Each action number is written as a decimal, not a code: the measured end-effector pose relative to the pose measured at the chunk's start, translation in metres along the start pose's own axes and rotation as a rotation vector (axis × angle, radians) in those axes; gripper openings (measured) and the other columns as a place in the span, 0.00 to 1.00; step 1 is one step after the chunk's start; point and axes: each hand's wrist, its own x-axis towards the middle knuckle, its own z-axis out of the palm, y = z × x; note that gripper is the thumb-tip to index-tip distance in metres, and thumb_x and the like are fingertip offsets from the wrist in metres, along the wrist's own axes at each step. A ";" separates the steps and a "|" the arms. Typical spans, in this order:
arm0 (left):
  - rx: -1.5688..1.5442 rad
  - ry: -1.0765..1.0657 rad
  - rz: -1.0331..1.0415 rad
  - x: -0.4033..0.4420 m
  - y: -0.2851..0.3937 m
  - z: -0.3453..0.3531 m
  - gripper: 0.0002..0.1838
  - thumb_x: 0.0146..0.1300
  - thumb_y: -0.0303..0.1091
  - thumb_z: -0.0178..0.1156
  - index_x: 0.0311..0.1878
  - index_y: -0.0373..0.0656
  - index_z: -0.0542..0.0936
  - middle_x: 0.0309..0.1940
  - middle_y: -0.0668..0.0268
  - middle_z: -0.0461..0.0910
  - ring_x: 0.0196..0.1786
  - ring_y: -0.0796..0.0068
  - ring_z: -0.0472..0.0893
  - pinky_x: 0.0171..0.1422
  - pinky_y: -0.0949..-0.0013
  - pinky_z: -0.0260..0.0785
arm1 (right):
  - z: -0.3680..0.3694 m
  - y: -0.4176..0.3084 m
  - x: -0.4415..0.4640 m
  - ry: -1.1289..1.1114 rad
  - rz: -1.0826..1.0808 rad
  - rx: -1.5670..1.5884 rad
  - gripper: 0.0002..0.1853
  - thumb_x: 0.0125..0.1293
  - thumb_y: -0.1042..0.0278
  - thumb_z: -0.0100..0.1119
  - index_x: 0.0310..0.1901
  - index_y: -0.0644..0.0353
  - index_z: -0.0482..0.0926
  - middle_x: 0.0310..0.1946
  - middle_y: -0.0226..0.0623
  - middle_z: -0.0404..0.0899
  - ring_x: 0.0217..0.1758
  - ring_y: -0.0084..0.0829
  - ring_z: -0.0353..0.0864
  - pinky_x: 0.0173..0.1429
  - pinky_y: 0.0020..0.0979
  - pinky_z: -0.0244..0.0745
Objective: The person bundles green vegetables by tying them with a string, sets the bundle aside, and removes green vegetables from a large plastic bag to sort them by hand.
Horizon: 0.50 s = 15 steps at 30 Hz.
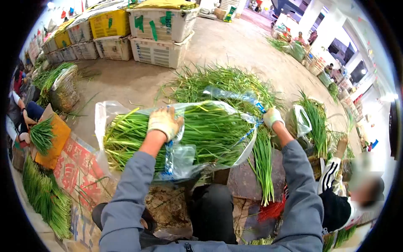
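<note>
A clear plastic bag with blue print lies across my lap, wrapped around a thick bundle of long green chives. My left hand, in a pale work glove, rests on top of the bundle with its fingers curled over the bag's film. On the right, my gloved right hand is closed on the gathered, blue-printed edge of the bag. Below that hand hangs a smaller bunch of chives, cut ends toward me. Beyond the bag spreads a loose heap of chives.
Stacked white crates and yellow crates stand at the back left. A co-worker at left handles a bunch of greens. Another person sits close on my right. Red strands lie beside my knee.
</note>
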 end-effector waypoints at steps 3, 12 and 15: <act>0.037 -0.044 0.024 0.026 -0.008 0.007 0.35 0.71 0.62 0.42 0.67 0.44 0.72 0.63 0.47 0.76 0.62 0.50 0.78 0.68 0.53 0.69 | -0.110 0.005 -0.133 0.145 0.168 0.664 0.12 0.70 0.61 0.59 0.43 0.60 0.86 0.31 0.41 0.85 0.27 0.30 0.79 0.35 0.35 0.78; 0.054 -0.146 0.045 0.057 -0.018 0.023 0.34 0.71 0.63 0.39 0.63 0.46 0.77 0.60 0.48 0.78 0.62 0.49 0.78 0.67 0.53 0.68 | -0.107 0.282 -0.255 0.362 0.264 0.587 0.25 0.67 0.60 0.57 0.63 0.59 0.75 0.40 0.45 0.83 0.34 0.32 0.81 0.39 0.32 0.76; 0.055 -0.116 0.057 0.035 0.000 0.002 0.33 0.72 0.61 0.41 0.63 0.45 0.76 0.58 0.48 0.80 0.60 0.48 0.79 0.65 0.52 0.69 | -0.211 0.194 -0.217 0.309 0.271 0.650 0.22 0.63 0.57 0.64 0.51 0.66 0.77 0.29 0.37 0.81 0.22 0.24 0.75 0.27 0.29 0.70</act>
